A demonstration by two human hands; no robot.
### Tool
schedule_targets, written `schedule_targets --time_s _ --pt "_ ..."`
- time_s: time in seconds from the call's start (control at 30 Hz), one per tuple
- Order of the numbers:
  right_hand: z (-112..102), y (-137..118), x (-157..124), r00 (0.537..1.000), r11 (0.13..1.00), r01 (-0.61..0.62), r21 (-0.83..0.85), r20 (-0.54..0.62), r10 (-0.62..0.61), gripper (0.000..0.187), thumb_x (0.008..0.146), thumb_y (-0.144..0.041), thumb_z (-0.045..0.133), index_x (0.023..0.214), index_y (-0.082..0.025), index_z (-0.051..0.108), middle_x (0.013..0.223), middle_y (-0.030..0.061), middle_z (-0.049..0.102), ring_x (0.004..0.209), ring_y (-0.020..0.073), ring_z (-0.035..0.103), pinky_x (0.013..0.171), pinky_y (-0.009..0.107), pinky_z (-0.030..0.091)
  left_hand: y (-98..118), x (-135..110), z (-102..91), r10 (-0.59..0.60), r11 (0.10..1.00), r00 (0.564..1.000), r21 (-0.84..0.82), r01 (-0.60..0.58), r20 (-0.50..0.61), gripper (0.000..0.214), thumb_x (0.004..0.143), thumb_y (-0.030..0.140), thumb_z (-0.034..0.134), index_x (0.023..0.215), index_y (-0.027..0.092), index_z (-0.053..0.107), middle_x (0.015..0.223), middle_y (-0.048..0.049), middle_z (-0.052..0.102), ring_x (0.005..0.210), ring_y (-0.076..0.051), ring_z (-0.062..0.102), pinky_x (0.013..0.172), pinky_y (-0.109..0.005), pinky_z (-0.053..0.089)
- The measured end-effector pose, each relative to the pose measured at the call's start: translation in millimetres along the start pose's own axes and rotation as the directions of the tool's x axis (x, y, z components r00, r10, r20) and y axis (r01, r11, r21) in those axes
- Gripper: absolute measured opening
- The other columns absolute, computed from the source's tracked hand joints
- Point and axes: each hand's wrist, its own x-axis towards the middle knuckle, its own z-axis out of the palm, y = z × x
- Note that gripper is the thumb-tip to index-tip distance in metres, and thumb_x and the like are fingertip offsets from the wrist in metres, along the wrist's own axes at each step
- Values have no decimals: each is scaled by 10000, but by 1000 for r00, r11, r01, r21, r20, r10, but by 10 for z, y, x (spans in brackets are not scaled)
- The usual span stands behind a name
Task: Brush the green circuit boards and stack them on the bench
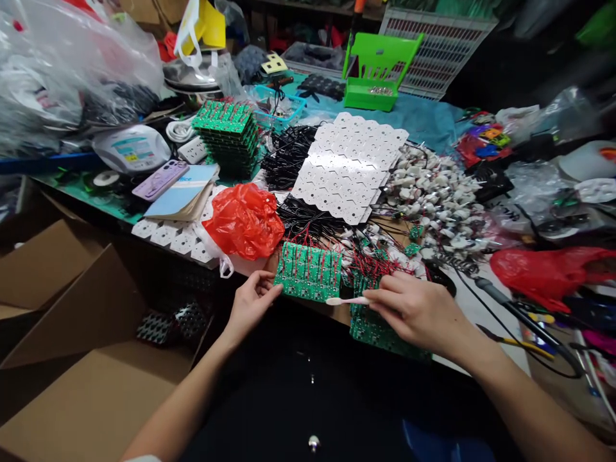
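A green circuit board panel [308, 273] with red wires lies at the table's front edge. My left hand [253, 301] is at its lower left corner, thumb and index finger closed on the edge. In my right hand [414, 308] is a pale pink toothbrush [353, 300], its head pointing left along the board's lower right edge. Beneath that hand sits a stack of more green circuit boards [375, 330], partly hidden. Red wires [378, 264] spread out behind the stack.
Behind the boards are a crumpled red plastic bag [245, 221], white scalloped sheets [349, 167] and a heap of white wired parts [433, 199]. A tall stack of green boards [226, 138] stands at back left. On the right lies a soldering iron [495, 292]; open cardboard boxes [96, 398] are lower left.
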Motion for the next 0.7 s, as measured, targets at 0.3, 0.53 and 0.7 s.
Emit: schedule_targets --time_s 0.3,0.53,0.7 --pt "109 129 265 997 983 -49 -177 -64 38 311 1014 -295 449 850 -206 697 804 46 591 737 165 468 579 309 235 78 39 7 8 1000 1000 -26 -8 -9 409 724 434 780 1008 167 658 734 22 583 631 -116 524 578 -230 452" --pt "46 222 433 973 944 -196 -266 -175 153 337 1023 -314 421 899 -201 713 834 62 606 776 184 494 568 316 225 73 65 26 -45 992 999 -117 47 17 445 691 434 802 997 151 644 689 33 573 576 -100 507 533 -220 443" --pt "-69 107 272 984 980 -139 -144 -136 119 364 1022 -377 417 917 -222 729 803 45 604 717 160 500 554 316 243 115 67 28 -63 982 997 -175 70 45 460 652 398 827 996 154 644 692 34 583 576 -97 522 538 -221 455"
